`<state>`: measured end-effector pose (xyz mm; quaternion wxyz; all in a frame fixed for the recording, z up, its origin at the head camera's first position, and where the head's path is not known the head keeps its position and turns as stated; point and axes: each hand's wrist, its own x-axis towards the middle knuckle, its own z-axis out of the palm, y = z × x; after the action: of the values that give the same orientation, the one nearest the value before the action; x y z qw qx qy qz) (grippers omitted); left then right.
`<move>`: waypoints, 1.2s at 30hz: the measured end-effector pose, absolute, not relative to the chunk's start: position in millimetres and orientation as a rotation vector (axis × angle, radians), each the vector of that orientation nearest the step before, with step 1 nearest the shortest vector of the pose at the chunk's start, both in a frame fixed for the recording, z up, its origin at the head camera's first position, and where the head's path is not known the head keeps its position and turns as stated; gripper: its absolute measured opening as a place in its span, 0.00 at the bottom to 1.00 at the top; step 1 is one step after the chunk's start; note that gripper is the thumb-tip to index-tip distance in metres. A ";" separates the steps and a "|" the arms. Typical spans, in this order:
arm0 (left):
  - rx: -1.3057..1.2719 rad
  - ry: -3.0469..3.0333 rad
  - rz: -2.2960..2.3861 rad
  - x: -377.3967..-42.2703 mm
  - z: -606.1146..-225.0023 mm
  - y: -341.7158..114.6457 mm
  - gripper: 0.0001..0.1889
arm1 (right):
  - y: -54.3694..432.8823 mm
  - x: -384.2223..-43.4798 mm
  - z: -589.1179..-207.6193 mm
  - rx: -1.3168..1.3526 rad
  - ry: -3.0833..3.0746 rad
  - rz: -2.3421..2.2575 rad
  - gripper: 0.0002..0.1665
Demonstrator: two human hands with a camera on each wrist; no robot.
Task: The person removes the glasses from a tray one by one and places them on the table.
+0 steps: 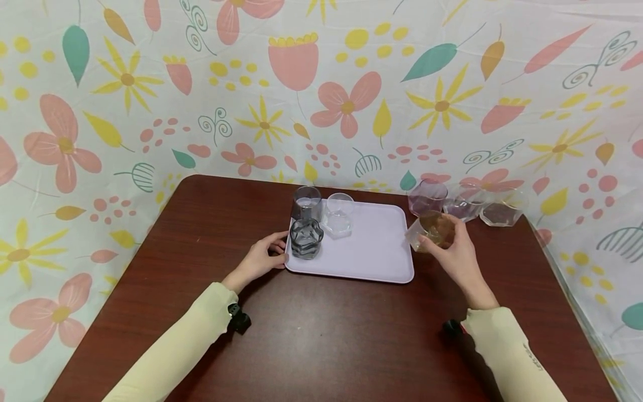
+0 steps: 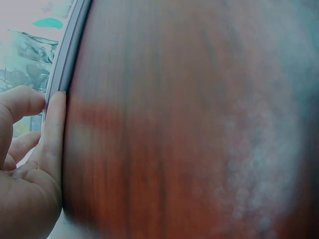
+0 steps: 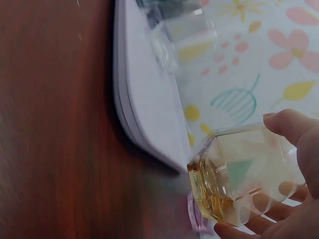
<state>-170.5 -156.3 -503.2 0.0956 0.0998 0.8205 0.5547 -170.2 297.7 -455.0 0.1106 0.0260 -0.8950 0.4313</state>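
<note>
My right hand (image 1: 454,245) grips an amber faceted glass (image 1: 436,229), held tilted beside the right end of a pale lilac tray (image 1: 374,243). In the right wrist view, thumb and fingers are around the amber glass (image 3: 239,174), its thick base toward the tray. At the tray's left edge, my left hand (image 1: 261,257) holds the rim (image 2: 62,64) between thumb and finger. On the tray's left part stand a smooth dark grey glass (image 1: 307,202), a wavy dark grey glass (image 1: 306,240) and a clear glass (image 1: 339,215).
Behind my right hand, a purple-tinted glass (image 1: 427,196), a faintly tinted glass (image 1: 463,204) and a clear glass (image 1: 501,209) stand in a row near the table's back edge. The brown table (image 1: 311,340) meets a flower-patterned cloth (image 1: 346,67) behind.
</note>
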 end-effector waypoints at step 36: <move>0.286 2.433 1.644 -172.6 -509.0 -158.4 0.33 | 321.4 -195.7 -472.0 -0.029 -2.709 1.317 0.55</move>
<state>-172.6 -158.4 -509.0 0.0955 0.0964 0.8208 0.5548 -195.7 321.4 -472.0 0.0648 -0.0095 -0.8974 0.4362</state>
